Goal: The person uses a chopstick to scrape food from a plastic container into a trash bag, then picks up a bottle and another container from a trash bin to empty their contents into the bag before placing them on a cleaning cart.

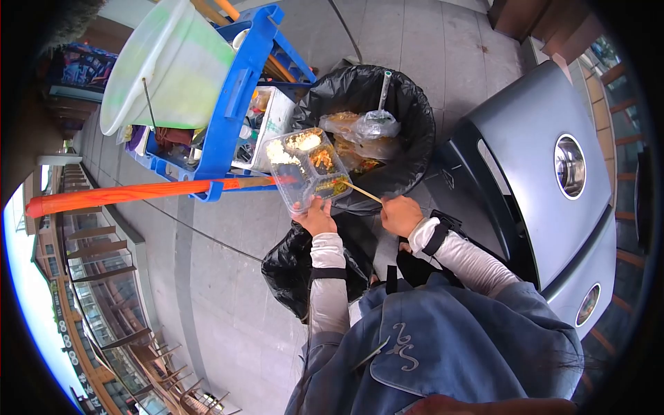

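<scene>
Left hand (315, 220) is clamped on the near edge of a clear food tray (293, 188); the right hand (401, 216) is closed around a thin wooden stick (364, 192). Furthest left of the things nearby, an orange pole (124, 196) reaches across to a blue cart (223, 131), its end running behind the food tray. A pale green-and-white bucket (173, 76) leans at the cart, and a white box (281, 114) shows between the cart and the food tray. The food tray is in the middle, overlapping the left rim of a lined bin (413, 131) in this view, with rice, orange-brown food and greens in its compartments. The stick's tip meets the greens. Beneath the left hand, a black bag (285, 270) rests on the tiled floor (228, 311). Inside the lined bin lie clear plastic bags (373, 127). Furthest right stands a grey casing (529, 124) with round metal fittings (570, 166).
</scene>
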